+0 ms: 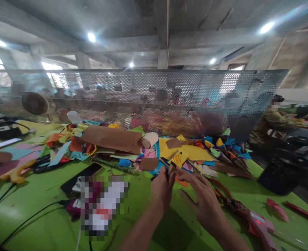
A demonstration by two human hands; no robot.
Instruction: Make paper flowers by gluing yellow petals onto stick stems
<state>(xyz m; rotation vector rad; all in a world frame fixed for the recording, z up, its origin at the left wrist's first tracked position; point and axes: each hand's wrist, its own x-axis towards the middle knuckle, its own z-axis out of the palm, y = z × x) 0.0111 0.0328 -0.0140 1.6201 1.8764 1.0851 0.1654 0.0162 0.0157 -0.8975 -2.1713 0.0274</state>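
Observation:
My left hand [162, 186] is closed around the brown lower end of a small yellow paper flower [179, 159], just above the front of the green table. Close on its right, my right hand [204, 195] has its fingers stretched out and apart; its fingertips are near the flower's base, and I cannot tell whether they touch it. An orange paper scrap [183, 182] shows between the hands. Behind them lie yellow paper sheets [199, 152] and a brown paper piece [149, 164]. The left fingertips are partly hidden.
A pink glue gun [260, 223] with a lit red light lies at right, beside a black container [282, 167]. Several brown paper cones [227, 153] lie behind. At left are a phone [82, 177], cables and yellow-handled scissors [19, 172]. A perforated metal screen [148, 94] stands behind; a person [271, 120] is at right.

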